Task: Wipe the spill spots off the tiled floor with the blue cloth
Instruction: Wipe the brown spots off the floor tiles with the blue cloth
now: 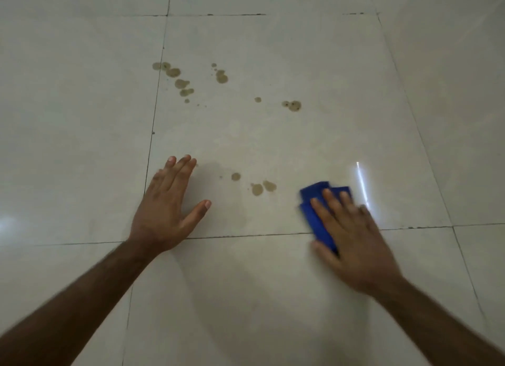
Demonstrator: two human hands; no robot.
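While most brown spots are untouched, wiping looks barely started. R hand (352, 229) lies flat w/ fingers straight & a bit spread, pressing the folded blue cloth (317, 215) onto the tiled floor (273, 297); cloth pokes out past the fingertips & on the thumb side, rest hidden under the palm. Slight blur on that hand, so prob mid-stroke, but can't tell direction. L hand (166, 209) is flat on the floor too, fingers together, thumb out to the side, holding nothing; looks like it's bracing body weight.

Cloth sits near the front grout line (246, 235), at the near-right part of the big tile, just beside the closest spots.

Left to do, as far as visible:
- near pair of spots (263, 187) between the two hands, just left of cloth, not wiped
- single small spot (235, 176) beside them, closer to L hand
- far-left trail of spots (177, 78) near the left grout line, well apart from cloth
- far-centre cluster (220, 76)
- tiny spot (257, 100) & far-right blotch (293, 105)

Faint darker patch on the tile right of the L hand; could be a damp smear or a shadow, can't tell. No clearly cleaned area to confirm.

Est. progress: early, ~all spots remain. Near pair is the likely next target since the cloth is closest; far ones need a forward reach.
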